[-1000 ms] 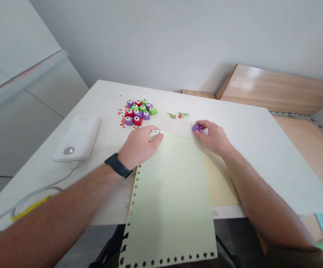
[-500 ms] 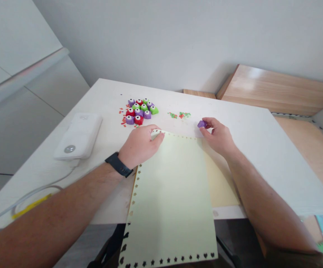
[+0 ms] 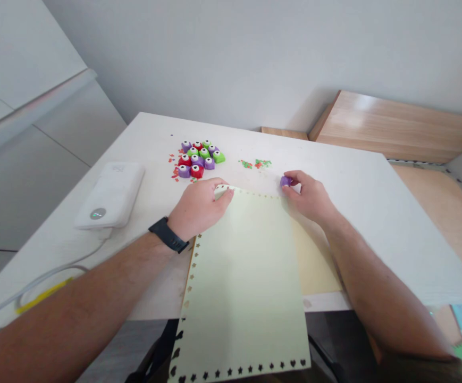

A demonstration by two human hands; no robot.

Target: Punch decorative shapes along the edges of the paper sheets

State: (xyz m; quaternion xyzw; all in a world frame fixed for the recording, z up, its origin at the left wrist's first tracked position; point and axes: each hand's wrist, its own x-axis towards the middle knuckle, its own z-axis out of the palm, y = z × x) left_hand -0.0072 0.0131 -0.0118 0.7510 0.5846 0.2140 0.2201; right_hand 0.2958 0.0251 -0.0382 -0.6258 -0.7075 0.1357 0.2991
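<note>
My left hand (image 3: 198,209) rests on the top left corner of a pale green paper sheet (image 3: 242,282), pinching the corner. The sheet has small punched stars and hearts along its edges and overhangs the near table edge. My right hand (image 3: 309,198) holds a small purple craft punch (image 3: 285,181) in its fingertips, just above the sheet's top edge. A cream sheet (image 3: 314,260) lies partly under the green one. Beyond my hands sits a tight cluster of red, green and purple craft punches (image 3: 199,159), with paper bits scattered around it.
On the white table (image 3: 354,223) lie small red and green paper cut-outs (image 3: 257,164) and a white power bank (image 3: 109,196) with a grey cable (image 3: 51,276). Wooden boards (image 3: 390,125) stand beyond the far edge, and a black watch (image 3: 168,234) circles my left wrist.
The purple punch in my right hand shifted slightly right, then back left. My left hand stays on the sheet's corner.
</note>
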